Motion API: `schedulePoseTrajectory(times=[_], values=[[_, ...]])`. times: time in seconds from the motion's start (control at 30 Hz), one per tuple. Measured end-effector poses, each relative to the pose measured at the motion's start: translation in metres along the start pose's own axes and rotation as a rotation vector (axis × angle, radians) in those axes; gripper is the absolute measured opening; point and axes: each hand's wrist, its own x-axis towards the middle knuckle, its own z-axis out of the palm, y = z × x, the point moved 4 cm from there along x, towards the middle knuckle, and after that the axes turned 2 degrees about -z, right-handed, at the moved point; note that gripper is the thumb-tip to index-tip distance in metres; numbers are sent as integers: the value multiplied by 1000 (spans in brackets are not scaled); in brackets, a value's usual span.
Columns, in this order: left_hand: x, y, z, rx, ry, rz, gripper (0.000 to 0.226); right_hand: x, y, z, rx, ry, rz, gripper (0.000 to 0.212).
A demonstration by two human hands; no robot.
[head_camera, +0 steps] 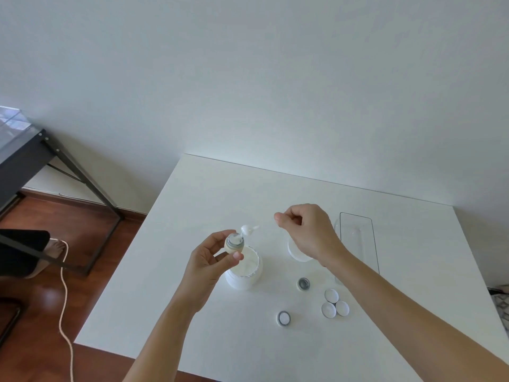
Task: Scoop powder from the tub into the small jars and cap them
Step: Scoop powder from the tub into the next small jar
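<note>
The left hand (212, 257) grips a small jar (234, 242) between thumb and fingers, tilted mouth-up above the open tub (243, 272), whose white powder (245, 264) shows inside. The right hand (305, 230) is closed in a pinch on the thin handle of a clear scoop (249, 230), whose bowl, loaded with powder, sits at the jar's mouth.

Beneath the right wrist lies a white lid (296, 250), partly hidden. Nearer the front edge of the white table (192, 312), an open jar (303, 284) stands right of the tub, another jar (283, 318) nearer still, and three white caps (335, 303) cluster touching one another. A clear tray (358, 241) lies toward the table's right edge.

The table's back edge meets a pale wall (248, 78). Left of it: wooden floor (41, 312), a dark-framed glass table (27, 150), a cord (64, 299), and someone's bare foot (55, 249).
</note>
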Motion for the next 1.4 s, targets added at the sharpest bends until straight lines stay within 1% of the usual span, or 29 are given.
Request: schedulePoseTrajectory(times=[0.13, 0.2, 0.33, 0.47, 0.57, 0.67, 0.77, 0.87, 0.93, 1.03, 1.13, 1.2, 1.27, 1.4], values=[[1, 1, 3, 3, -29, 7, 41, -14, -20, -3, -56, 207, -333, 25], [2, 2, 4, -20, -37, 5, 40, -22, -27, -2, -120, 285, -496, 20], [3, 0, 3, -48, -47, -8, 28, -31, -29, 2, -240, 399, -735, 24], [3, 1, 3, -54, -66, 2, 27, -37, -25, 7, -301, 443, -833, 21], [3, 3, 4, -66, -76, 5, 34, -40, -23, 10, -352, 458, -897, 20], [4, 3, 4, -83, -73, 8, 26, -43, -22, 10, -392, 471, -957, 21], [4, 4, 4, -102, -59, 9, 26, -47, -21, 7, -425, 481, -979, 22], [4, 4, 3, -112, -47, 4, 25, -49, -20, 1, -403, 492, -949, 21], [4, 4, 3, -105, -45, 7, 26, -48, -20, -7, -320, 510, -852, 22], [5, 6, 3, -71, -37, 39, 35, -43, -20, -14, -151, 464, -563, 26], [6, 9, 4, -7, -9, 90, 37, -34, -11, -13, 25, 336, -252, 30], [6, 11, 6, 20, 6, 122, 36, -28, -4, -11, 93, 258, -113, 34], [6, 13, 7, 41, 21, 146, 35, -25, 1, -9, 133, 210, -38, 37], [7, 13, 6, 66, 36, 161, 32, -22, 9, -5, 163, 169, 18, 39]])
